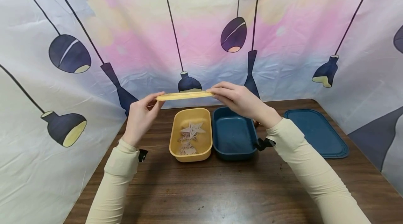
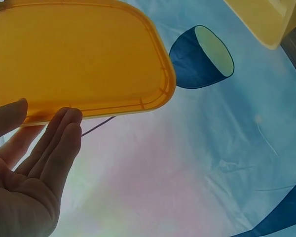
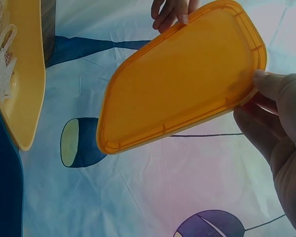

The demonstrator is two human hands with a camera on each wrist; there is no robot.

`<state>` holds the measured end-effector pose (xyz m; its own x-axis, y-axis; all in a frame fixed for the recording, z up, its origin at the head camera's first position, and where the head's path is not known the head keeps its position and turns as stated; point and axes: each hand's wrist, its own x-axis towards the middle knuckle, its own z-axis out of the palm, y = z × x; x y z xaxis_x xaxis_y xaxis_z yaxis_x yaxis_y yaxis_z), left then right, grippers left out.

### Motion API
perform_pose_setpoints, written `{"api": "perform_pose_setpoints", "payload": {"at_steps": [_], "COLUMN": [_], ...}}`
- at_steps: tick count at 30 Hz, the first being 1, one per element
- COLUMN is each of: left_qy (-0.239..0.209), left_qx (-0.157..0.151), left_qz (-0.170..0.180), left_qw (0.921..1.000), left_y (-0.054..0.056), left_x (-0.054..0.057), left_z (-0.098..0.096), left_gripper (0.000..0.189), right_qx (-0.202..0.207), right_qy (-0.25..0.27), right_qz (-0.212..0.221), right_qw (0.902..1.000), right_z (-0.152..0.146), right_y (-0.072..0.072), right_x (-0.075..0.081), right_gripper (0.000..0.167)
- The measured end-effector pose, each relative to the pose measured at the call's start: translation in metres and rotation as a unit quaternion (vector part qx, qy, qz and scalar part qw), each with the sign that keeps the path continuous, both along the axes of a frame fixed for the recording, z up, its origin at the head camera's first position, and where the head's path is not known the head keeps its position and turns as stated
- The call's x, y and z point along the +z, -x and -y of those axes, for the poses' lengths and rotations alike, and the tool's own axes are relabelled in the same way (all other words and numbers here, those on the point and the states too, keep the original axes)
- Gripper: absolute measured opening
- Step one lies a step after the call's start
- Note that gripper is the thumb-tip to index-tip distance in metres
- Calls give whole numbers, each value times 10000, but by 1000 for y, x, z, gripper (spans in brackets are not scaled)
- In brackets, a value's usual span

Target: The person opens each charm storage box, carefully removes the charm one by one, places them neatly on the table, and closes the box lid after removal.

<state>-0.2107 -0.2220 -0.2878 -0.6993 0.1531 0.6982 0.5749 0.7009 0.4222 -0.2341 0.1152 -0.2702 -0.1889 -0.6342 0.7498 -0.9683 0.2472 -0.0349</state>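
A yellow plastic lid [image 1: 185, 95] is held up above the table, seen nearly edge-on in the head view. My left hand [image 1: 140, 117] pinches its left end between thumb and fingers. At the opposite end my right hand [image 1: 240, 101] grips the edge, thumb on one face. Both wrist views show the lid's rimmed underside [image 3: 182, 79]. Below it stands a yellow container [image 1: 206, 149] holding star-shaped ornaments [image 1: 192, 129] and other pale, glittery pieces [image 1: 187, 149]. A dark blue container [image 1: 236, 133] stands right beside the yellow one, under my right hand.
On the right side of the brown wooden table [image 1: 201, 189] lies a dark blue lid [image 1: 318, 131]. Small shiny brown items [image 1: 256, 123] show partly behind my right wrist. A fabric backdrop [image 1: 201, 24] printed with hanging lamps rises behind and beside the table.
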Motion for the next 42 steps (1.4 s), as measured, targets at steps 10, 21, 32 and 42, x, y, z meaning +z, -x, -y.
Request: {"api": "perform_pose_setpoints", "payload": {"at_steps": [10, 21, 32, 42], "left_qy": [230, 226, 59, -205], "left_qx": [198, 287, 225, -14], "left_qz": [-687, -1066, -1360, -1300], "left_qw": [9972, 9936, 9904, 9913], "left_y": [4, 3, 0, -5], "left_x": [5, 8, 15, 22], "left_z": [-5, -10, -13, -16], "left_gripper": [23, 22, 17, 9], "right_qx": [-302, -227, -162, -304], "right_qy": [351, 721, 1402, 1484], "right_qz": [-182, 192, 266, 539], "right_qw": [9988, 9970, 9896, 9870], "right_z": [0, 1, 2, 2], "right_y": [0, 0, 0, 7], "right_x": [3, 3, 0, -14], "right_gripper": [35, 44, 48, 46]}}
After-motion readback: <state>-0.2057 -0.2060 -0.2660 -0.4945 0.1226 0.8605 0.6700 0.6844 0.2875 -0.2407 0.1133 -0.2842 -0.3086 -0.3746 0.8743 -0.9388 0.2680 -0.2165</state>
